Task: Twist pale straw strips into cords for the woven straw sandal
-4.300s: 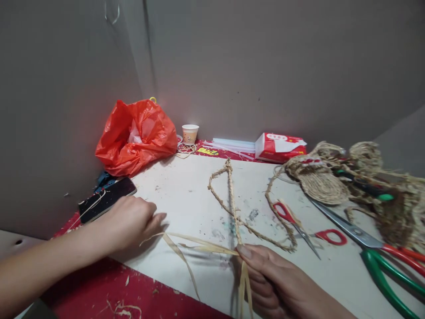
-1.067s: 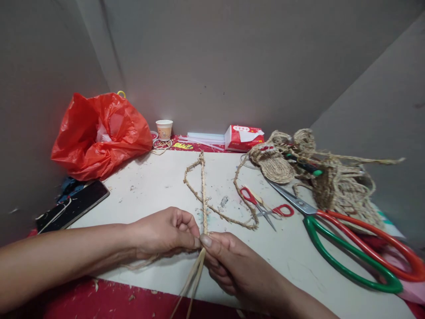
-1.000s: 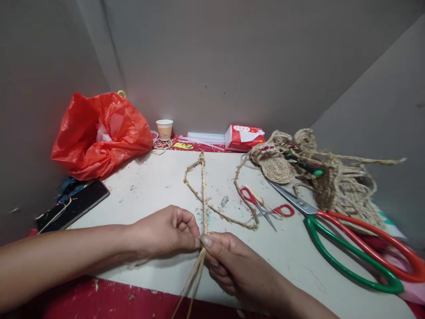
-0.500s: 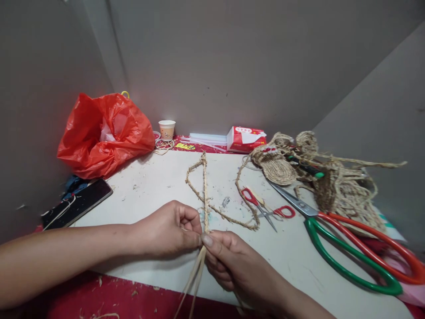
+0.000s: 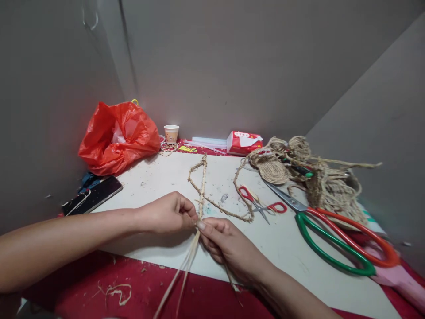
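Note:
A thin braided straw cord (image 5: pixel 203 186) runs down the middle of the white board (image 5: pixel 159 177), and its long darker part loops to the right. Both hands pinch the cord at its near end: my left hand (image 5: pixel 175 213) from the left, my right hand (image 5: pixel 224 239) from the right, their fingertips touching or almost so. Loose pale strands (image 5: pixel 187 259) hang from the pinch toward me over the red cloth (image 5: pixel 149 283). Another thin strand trails below my right hand.
Small red scissors (image 5: pixel 260 204) lie open beside the cord's loop. Large red-and-green scissors (image 5: pixel 335 239) and a heap of woven straw pieces (image 5: pixel 332 190) are at right. A phone (image 5: pixel 96 195) and a red plastic bag (image 5: pixel 122 137) sit left; a paper cup (image 5: pixel 171 134) and tissue pack (image 5: pixel 245 142) stand behind.
The camera view has shifted slightly, and more of the red cloth shows in front. Both hands still pinch the cord, and the loose strands hang further toward the lower left.

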### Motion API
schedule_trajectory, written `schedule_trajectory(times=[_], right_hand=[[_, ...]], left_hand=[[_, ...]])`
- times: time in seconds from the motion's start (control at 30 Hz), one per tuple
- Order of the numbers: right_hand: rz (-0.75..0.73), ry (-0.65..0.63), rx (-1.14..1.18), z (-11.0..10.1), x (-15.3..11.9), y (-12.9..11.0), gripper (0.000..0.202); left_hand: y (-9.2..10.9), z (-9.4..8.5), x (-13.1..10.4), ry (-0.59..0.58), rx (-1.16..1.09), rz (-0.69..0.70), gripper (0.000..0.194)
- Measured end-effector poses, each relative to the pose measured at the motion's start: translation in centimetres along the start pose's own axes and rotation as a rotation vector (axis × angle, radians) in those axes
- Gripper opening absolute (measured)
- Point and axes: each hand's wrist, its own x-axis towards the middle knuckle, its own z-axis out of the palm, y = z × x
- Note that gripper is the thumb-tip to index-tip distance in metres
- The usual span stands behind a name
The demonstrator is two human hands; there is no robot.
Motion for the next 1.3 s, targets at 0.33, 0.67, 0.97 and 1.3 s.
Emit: schedule_trajectory(times=[0.33, 0.67, 0.97, 1.3], right_hand=[[0.0, 0.108, 0.209, 1.8, -0.7, 0.6, 0.037], [-0.058, 0.143, 0.32, 2.7, -2.0, 0.6, 0.046], [-0.088, 0.147, 0.227, 2.8, -1.9, 1.2, 0.036], [-0.079, 0.07, 0.05, 2.1, -1.4, 0.5, 0.038]], left_hand=[[2.2, 2.6, -1.5, 0.061, -0.278, -0.218, 0.005], [1.2, 6.6, -2.2, 0.428, 0.259, 0.009, 0.01], [1.6, 6.4, -4.9, 0.323, 0.264, 0.018, 0.027], [-0.2, 5.0, -2.5, 0.156, -0.275, -0.122, 0.029]])
